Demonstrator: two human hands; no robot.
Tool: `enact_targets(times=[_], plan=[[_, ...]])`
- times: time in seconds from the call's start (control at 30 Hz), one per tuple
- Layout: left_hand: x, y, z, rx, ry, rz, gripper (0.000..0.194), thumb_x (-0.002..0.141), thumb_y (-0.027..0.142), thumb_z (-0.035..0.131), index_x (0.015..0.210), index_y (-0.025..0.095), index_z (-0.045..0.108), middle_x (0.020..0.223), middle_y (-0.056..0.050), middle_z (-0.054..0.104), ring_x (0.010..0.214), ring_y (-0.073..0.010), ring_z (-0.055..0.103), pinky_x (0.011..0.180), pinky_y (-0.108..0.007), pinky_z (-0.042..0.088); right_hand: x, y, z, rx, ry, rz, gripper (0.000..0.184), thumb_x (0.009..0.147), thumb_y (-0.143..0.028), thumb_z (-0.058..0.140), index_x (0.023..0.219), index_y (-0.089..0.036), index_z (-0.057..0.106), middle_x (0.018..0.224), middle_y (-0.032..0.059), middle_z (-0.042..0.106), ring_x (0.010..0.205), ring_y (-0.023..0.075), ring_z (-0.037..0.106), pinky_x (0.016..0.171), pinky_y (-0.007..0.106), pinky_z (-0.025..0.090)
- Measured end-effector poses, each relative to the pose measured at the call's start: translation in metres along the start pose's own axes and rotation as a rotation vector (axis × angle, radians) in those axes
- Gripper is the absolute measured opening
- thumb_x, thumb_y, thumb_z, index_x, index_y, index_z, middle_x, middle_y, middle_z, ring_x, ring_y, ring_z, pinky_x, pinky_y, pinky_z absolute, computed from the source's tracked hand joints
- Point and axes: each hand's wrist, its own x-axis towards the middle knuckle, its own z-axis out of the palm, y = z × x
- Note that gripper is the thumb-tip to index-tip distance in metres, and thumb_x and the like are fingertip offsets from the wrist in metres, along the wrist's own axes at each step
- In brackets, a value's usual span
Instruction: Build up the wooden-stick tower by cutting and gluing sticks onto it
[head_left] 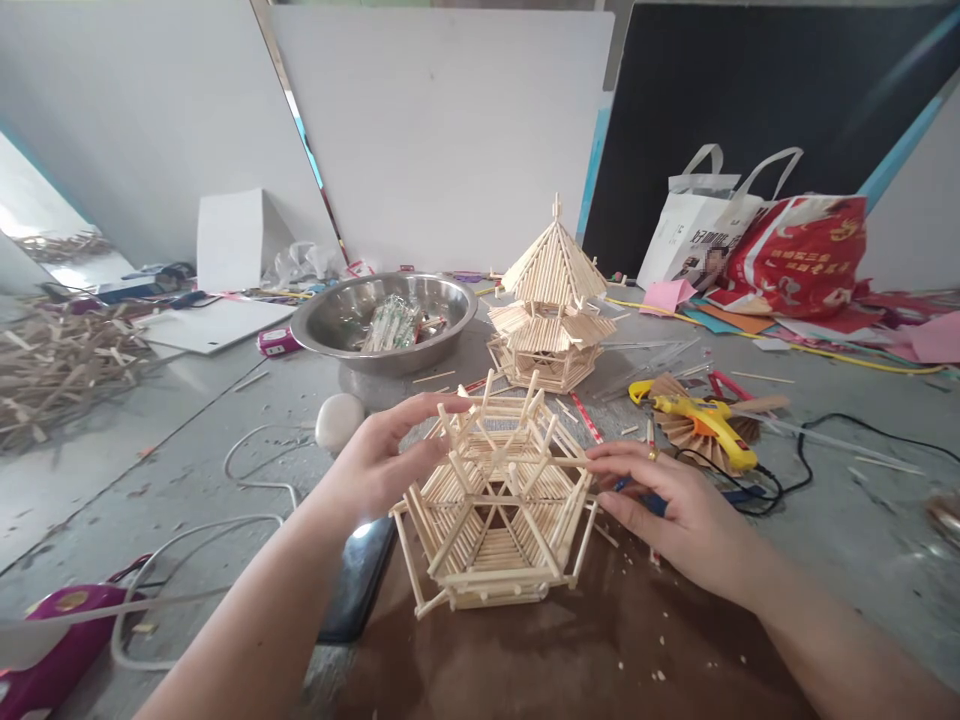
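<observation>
A six-sided frame of pale wooden sticks (495, 575) stands before me, hollow inside, with short sticks poking up from its upper rim. My left hand (397, 450) is closed at its far left side, thumb and forefinger around the upright sticks there. From the right, my right hand (656, 490) pinches the end of a thin wooden stick (566, 461), which reaches level over the frame. A blue item (641, 497) shows beneath the right fingers; I cannot tell whether it is held. Behind stands a stick pagoda (555, 320) with a pointed roof.
A steel basin (382, 350) holds clear plastic packets. At right lies a yellow glue gun (709, 425) with a black cord. A phone (356, 585), a white cable (259, 430) and a purple device (67, 640) are at left. A stick pile (67, 370) and bags (799, 255) lie farther off.
</observation>
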Motion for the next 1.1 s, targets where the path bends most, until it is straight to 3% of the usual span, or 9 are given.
enact_targets(times=[0.1,0.27,0.37,0.47,0.6,0.77,0.93,1.0,1.1], plan=[[-0.003,0.004,0.003,-0.02,0.112,0.038,0.03,0.073,0.039,0.052,0.099,0.026,0.061,0.104,-0.003,0.063,0.095,-0.0216,0.056,0.084,-0.033,0.044,-0.001,0.002,0.001,-0.003,-0.018,-0.01,0.026,0.08,-0.033,0.048,0.102,-0.025,0.06,0.113,0.007,0.056,0.103,0.0207,0.054,0.079,0.032,0.049],[-0.007,0.015,0.016,-0.146,0.454,0.195,0.01,0.075,0.029,0.054,0.074,0.025,0.063,0.087,0.001,0.065,0.089,-0.0168,0.058,0.085,-0.033,0.044,-0.002,0.002,0.002,-0.012,-0.039,-0.014,0.027,0.081,-0.032,0.046,0.104,-0.025,0.059,0.116,0.0067,0.054,0.103,0.0191,0.054,0.078,0.029,0.049],[-0.011,0.024,0.018,-0.257,0.632,0.187,0.013,0.075,0.03,0.053,0.065,0.024,0.057,0.077,0.001,0.063,0.078,-0.0158,0.058,0.082,-0.035,0.045,-0.002,0.001,0.003,-0.016,-0.045,-0.015,0.026,0.082,-0.033,0.045,0.103,-0.024,0.058,0.116,0.0068,0.053,0.104,0.0183,0.053,0.08,0.028,0.048],[-0.014,0.026,0.015,-0.313,0.708,0.133,0.022,0.078,0.033,0.048,0.059,0.023,0.05,0.073,0.002,0.061,0.075,-0.0154,0.058,0.08,-0.037,0.045,-0.002,0.001,0.003,-0.02,-0.046,-0.007,0.026,0.082,-0.034,0.045,0.102,-0.023,0.058,0.116,0.0068,0.053,0.105,0.0181,0.052,0.081,0.028,0.048],[-0.006,0.009,0.005,-0.183,0.639,0.061,0.027,0.08,0.039,0.046,0.061,0.021,0.053,0.08,0.001,0.063,0.082,-0.0158,0.057,0.08,-0.034,0.045,-0.002,0.001,0.002,-0.038,0.012,-0.007,0.027,0.081,-0.035,0.046,0.103,-0.023,0.058,0.114,0.006,0.056,0.105,0.0189,0.052,0.084,0.031,0.046],[0.01,-0.024,0.0,-0.073,0.337,-0.025,0.048,0.083,0.053,0.029,0.098,0.019,0.06,0.112,-0.005,0.059,0.106,-0.0207,0.05,0.088,-0.032,0.041,0.0,0.005,-0.002,-0.026,0.105,0.017,0.026,0.081,-0.034,0.046,0.102,-0.022,0.057,0.107,0.005,0.059,0.1,0.0177,0.054,0.075,0.027,0.049],[0.013,-0.032,0.003,-0.083,0.204,-0.066,0.054,0.082,0.057,0.024,0.104,0.021,0.06,0.112,-0.004,0.059,0.105,-0.0219,0.05,0.09,-0.033,0.039,0.0,0.009,-0.002,-0.032,0.082,0.034,0.025,0.081,-0.034,0.046,0.1,-0.023,0.057,0.107,0.0043,0.06,0.1,0.0173,0.054,0.071,0.026,0.05],[0.014,-0.031,0.004,-0.073,0.211,-0.095,0.049,0.08,0.056,0.032,0.097,0.021,0.063,0.103,-0.004,0.063,0.096,-0.0213,0.055,0.085,-0.032,0.041,0.0,0.01,-0.001,-0.043,0.062,0.028,0.025,0.081,-0.035,0.045,0.1,-0.023,0.057,0.108,0.0045,0.06,0.101,0.0181,0.053,0.071,0.027,0.05],[0.014,-0.026,0.003,-0.042,0.425,-0.099,0.033,0.073,0.048,0.051,0.078,0.018,0.064,0.079,-0.004,0.066,0.075,-0.0173,0.058,0.072,-0.029,0.045,-0.001,0.011,-0.001,-0.039,0.055,0.015,0.025,0.082,-0.035,0.045,0.1,-0.023,0.057,0.109,0.005,0.059,0.104,0.0186,0.051,0.075,0.029,0.049]])
